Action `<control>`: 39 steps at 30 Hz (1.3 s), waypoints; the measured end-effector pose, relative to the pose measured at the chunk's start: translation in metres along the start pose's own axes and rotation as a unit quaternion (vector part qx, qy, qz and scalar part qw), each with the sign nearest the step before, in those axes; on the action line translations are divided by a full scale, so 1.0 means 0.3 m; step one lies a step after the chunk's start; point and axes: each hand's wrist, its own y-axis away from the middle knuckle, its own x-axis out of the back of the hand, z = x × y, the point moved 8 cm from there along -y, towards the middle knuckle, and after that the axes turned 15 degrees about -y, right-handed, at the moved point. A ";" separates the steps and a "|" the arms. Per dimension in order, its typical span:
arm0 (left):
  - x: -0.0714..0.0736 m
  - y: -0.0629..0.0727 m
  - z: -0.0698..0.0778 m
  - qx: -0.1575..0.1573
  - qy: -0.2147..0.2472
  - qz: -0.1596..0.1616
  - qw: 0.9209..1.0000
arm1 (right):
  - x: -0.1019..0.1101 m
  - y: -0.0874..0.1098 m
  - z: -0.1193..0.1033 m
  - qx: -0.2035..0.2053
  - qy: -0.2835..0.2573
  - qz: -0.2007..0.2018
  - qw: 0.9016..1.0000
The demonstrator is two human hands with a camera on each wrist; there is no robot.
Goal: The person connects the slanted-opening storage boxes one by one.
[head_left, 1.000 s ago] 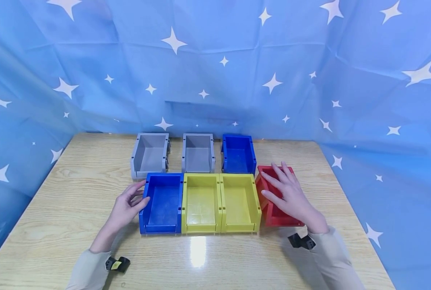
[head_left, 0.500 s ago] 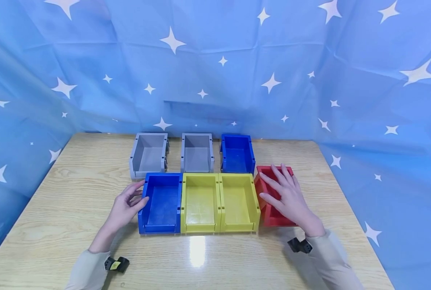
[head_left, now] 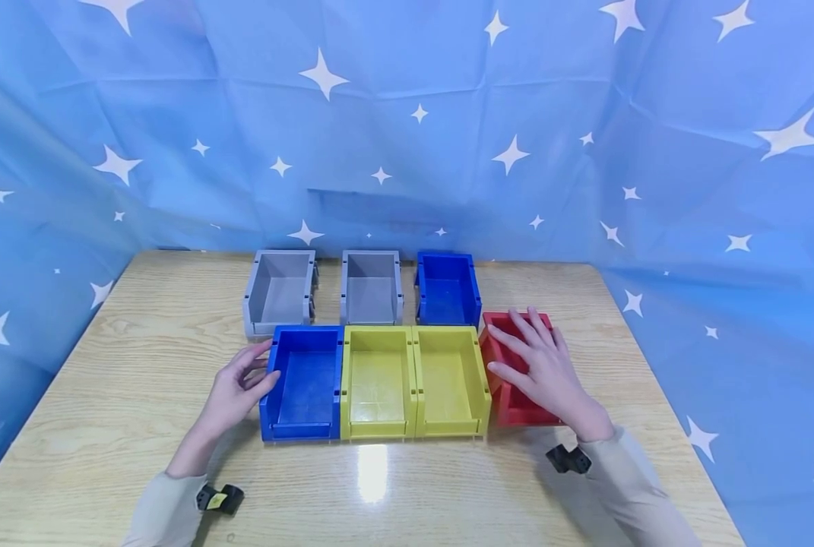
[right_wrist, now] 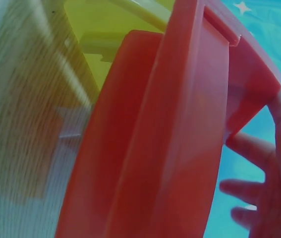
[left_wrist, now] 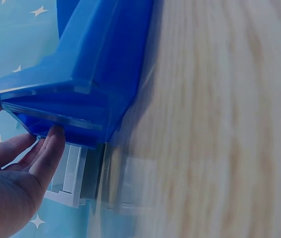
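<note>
Left hand [head_left: 238, 389] pinched blue bin [head_left: 307, 391] at 9 o'clock from yellow bins [head_left: 380, 387], right hand [head_left: 545, 372] held red bin [head_left: 518, 409] at 3.

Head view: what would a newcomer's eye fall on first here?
Probably the two bright yellow plastic bins side by side in the front row, between a blue plastic bin on the left and a red plastic bin on the right. Next, the left hand grips the blue bin's outer wall, while the right hand lies spread over the red bin. Behind hangs a sky-blue cloth with white stars.
</note>
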 end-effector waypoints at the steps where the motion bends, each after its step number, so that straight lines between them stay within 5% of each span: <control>1: 0.000 0.000 0.000 0.000 -0.001 0.000 1.000 | 0.000 0.000 0.000 0.000 0.001 -0.001 1.000; 39: 0.003 0.004 0.007 -0.006 -0.005 0.010 1.000 | -0.008 -0.008 0.011 -0.015 0.003 -0.038 0.999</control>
